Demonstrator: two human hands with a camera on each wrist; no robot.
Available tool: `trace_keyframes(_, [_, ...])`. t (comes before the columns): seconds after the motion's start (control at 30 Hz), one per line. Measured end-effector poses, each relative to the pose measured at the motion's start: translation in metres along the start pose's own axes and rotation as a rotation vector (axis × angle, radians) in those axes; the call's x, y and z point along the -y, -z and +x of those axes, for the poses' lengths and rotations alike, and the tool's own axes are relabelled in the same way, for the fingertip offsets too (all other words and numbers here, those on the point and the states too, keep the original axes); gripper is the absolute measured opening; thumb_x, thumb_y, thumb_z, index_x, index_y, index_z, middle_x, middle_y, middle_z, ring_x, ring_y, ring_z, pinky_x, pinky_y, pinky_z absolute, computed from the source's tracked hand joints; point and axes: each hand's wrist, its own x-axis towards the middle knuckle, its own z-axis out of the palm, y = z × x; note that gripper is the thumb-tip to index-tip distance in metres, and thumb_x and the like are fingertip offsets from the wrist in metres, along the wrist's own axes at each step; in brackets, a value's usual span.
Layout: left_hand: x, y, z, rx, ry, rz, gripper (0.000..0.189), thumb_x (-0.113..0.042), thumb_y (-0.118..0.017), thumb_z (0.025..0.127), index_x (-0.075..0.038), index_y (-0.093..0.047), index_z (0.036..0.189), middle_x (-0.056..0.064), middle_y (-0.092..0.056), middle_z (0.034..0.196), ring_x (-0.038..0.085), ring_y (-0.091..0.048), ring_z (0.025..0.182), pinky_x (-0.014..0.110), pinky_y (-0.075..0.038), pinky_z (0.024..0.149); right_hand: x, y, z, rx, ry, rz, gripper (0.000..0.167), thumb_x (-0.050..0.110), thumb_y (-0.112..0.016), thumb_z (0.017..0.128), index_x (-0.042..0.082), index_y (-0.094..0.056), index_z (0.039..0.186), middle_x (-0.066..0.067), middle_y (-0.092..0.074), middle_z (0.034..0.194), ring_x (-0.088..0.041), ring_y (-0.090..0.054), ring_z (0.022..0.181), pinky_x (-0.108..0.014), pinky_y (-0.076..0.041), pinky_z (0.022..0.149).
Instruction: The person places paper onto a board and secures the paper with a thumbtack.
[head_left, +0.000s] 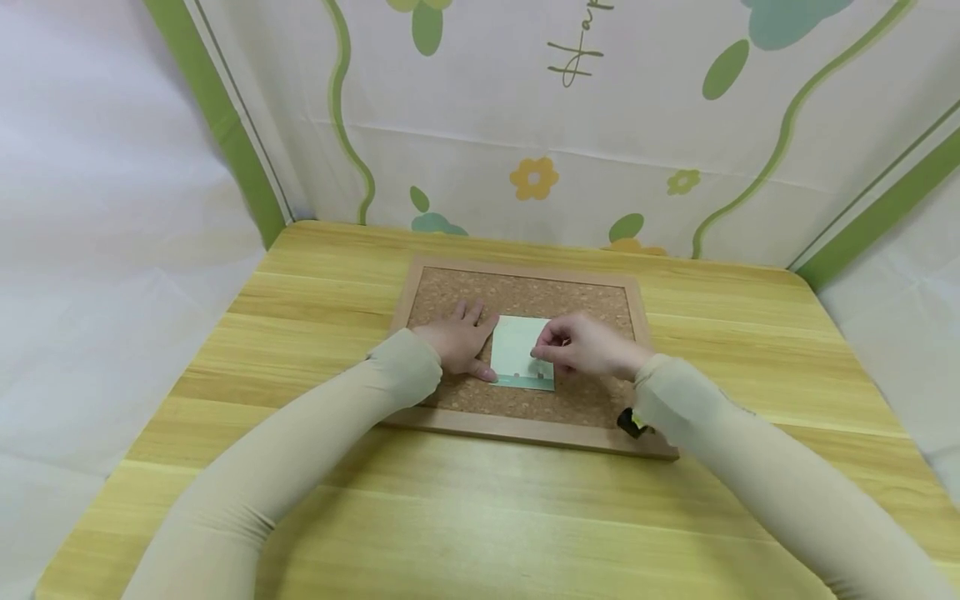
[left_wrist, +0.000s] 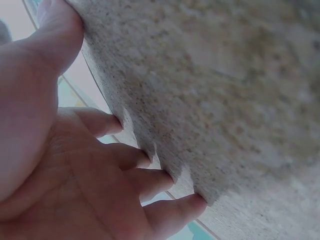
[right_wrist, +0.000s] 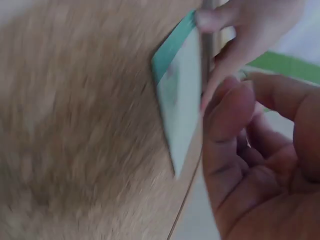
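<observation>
A pale green square paper note (head_left: 517, 346) with a darker green strip along its near edge lies on the cork board (head_left: 592, 296). My left hand (head_left: 457, 340) is spread flat on the cork, its thumb and a fingertip at the note's left edge. In the left wrist view its fingertips (left_wrist: 192, 204) touch the board's surface. Over the note's right side is my right hand (head_left: 588, 343), thumb and index finger brought together. Between those fingertips the right wrist view shows a small pale-green thing (right_wrist: 243, 75), mostly hidden, its kind unclear.
The board's light wooden frame (head_left: 525, 427) rests on a yellow wood-grain table (head_left: 465, 517). A small black thing with a yellow part (head_left: 632, 422) sits by the right sleeve, over the frame's near right. A white cloth with flowers (head_left: 480, 108) hangs behind the table.
</observation>
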Motion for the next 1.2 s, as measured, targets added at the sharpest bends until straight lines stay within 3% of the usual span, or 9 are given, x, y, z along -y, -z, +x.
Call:
trace_keyframes(0.17, [0.0,0.001,0.0,0.001,0.001,-0.005,0.106,-0.064,-0.057,0.087,-0.013,-0.001,0.161,0.019,0.008,0.163,0.042,0.006,0.148,0.059,-0.016,0.115,-0.007,0.004,0.018,0.101,-0.01,-0.125,0.017,0.025,-0.065,0.098,0.011,-0.072,0.092,-0.006,-0.063,0.072,-0.013,-0.051,0.058,-0.032,-0.045,0.057])
trace_keyframes(0.3, [-0.001,0.002,-0.002,-0.003,0.002,-0.006,0.106,-0.064,-0.058,0.087,-0.013,-0.001,0.161,0.019,0.007,0.164,0.041,0.005,0.148,0.06,-0.017,0.114,-0.002,0.006,0.031,0.133,-0.013,-0.197,0.014,0.024,-0.064,0.098,0.013,-0.071,0.092,-0.001,-0.064,0.079,-0.013,-0.051,0.066,-0.031,-0.043,0.06])
trace_keyframes(0.53, [-0.001,0.003,-0.005,-0.011,-0.007,-0.005,0.105,-0.063,-0.058,0.087,-0.011,-0.002,0.16,0.02,0.006,0.163,0.043,0.003,0.148,0.059,-0.019,0.114,0.01,0.004,0.049,0.199,-0.07,-0.339,0.013,0.02,-0.063,0.099,0.012,-0.068,0.09,-0.001,-0.062,0.082,-0.014,-0.052,0.065,-0.03,-0.044,0.059])
trace_keyframes(0.7, [-0.002,0.004,-0.006,-0.011,-0.011,-0.012,0.104,-0.061,-0.059,0.088,-0.011,-0.003,0.16,0.02,0.006,0.163,0.043,0.003,0.148,0.058,-0.019,0.115,0.016,-0.003,0.055,0.196,-0.113,-0.464,0.011,0.023,-0.067,0.097,0.014,-0.067,0.09,0.0,-0.063,0.081,-0.015,-0.054,0.068,-0.031,-0.044,0.063])
trace_keyframes(1.0, [-0.004,0.004,-0.006,-0.002,-0.003,-0.01,0.103,-0.061,-0.058,0.088,-0.012,-0.003,0.161,0.019,0.007,0.163,0.042,0.004,0.148,0.057,-0.018,0.115,0.017,-0.007,0.055,0.125,-0.122,-0.402,0.004,0.014,-0.071,0.093,0.013,-0.069,0.091,-0.001,-0.063,0.082,-0.017,-0.056,0.072,-0.031,-0.047,0.064])
trace_keyframes(1.2, [-0.003,0.004,-0.006,-0.002,0.009,-0.011,0.104,-0.062,-0.058,0.087,-0.013,-0.002,0.161,0.018,0.007,0.164,0.041,0.004,0.148,0.056,-0.018,0.115,0.013,-0.006,0.057,0.111,-0.103,-0.341,0.01,0.013,-0.068,0.094,0.011,-0.071,0.085,-0.001,-0.065,0.081,-0.017,-0.056,0.073,-0.031,-0.047,0.068])
